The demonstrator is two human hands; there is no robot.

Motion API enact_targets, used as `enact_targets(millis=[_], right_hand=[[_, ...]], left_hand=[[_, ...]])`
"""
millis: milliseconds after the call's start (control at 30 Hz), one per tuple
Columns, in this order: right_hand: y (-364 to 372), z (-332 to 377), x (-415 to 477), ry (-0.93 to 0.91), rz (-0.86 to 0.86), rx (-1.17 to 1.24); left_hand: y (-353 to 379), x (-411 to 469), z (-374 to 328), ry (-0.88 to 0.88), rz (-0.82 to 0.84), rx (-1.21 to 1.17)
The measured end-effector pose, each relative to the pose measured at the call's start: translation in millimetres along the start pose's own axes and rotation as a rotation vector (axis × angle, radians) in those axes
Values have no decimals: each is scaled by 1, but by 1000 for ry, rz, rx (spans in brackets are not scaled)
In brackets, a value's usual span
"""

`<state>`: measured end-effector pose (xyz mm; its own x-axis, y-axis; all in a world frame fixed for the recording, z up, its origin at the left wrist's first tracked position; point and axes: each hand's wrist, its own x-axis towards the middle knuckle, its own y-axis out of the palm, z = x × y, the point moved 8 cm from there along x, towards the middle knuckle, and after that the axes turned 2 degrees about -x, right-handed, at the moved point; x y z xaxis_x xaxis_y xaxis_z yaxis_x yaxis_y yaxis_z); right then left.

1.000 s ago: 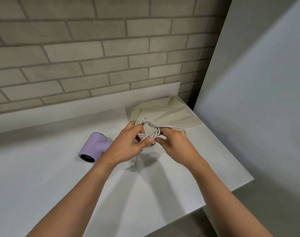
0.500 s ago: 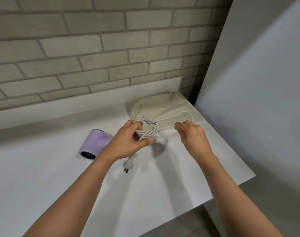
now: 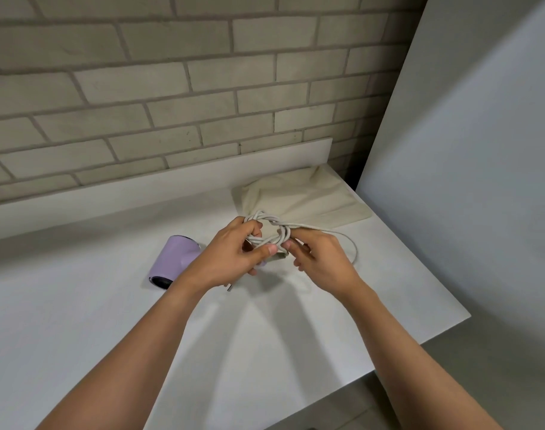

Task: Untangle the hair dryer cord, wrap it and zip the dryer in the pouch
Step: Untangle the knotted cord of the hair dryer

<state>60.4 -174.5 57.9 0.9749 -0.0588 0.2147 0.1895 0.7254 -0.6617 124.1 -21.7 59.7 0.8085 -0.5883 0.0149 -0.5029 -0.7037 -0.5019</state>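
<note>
A lilac hair dryer (image 3: 175, 259) lies on the white counter (image 3: 78, 305), its dark nozzle end facing me. Its pale grey cord (image 3: 272, 232) is bunched in a knotted bundle held above the counter. My left hand (image 3: 230, 259) grips the left side of the bundle. My right hand (image 3: 319, 262) pinches the cord at the bundle's right side, and a loose loop of cord (image 3: 348, 243) curves out past that hand. The plug's prongs (image 3: 229, 287) peek out under my left wrist. A beige fabric pouch (image 3: 305, 200) lies flat behind the hands.
A brick wall (image 3: 171, 88) with a low white backsplash runs along the back. A tall grey panel (image 3: 466, 150) stands at the right, just beyond the counter's right edge. The counter's front edge slants down from the right corner (image 3: 463, 318).
My right hand, which had drawn a length of cord out to the right, has come back to the bundle. The plug has slid under my left wrist.
</note>
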Motion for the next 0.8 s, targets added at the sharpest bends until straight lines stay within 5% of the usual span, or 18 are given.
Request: enact_targets(millis=[167,467,800], right_hand=[[-11,-8,0,16,-164,-173],[-2,-40,-16,374,-110,-292],[29,-20,-33,294,-20,-493]], left_hand=[[-10,-3,9,7,3,77],[-17,-19,11,4,85,-39],[-28,-28,14,51,-3,-83]])
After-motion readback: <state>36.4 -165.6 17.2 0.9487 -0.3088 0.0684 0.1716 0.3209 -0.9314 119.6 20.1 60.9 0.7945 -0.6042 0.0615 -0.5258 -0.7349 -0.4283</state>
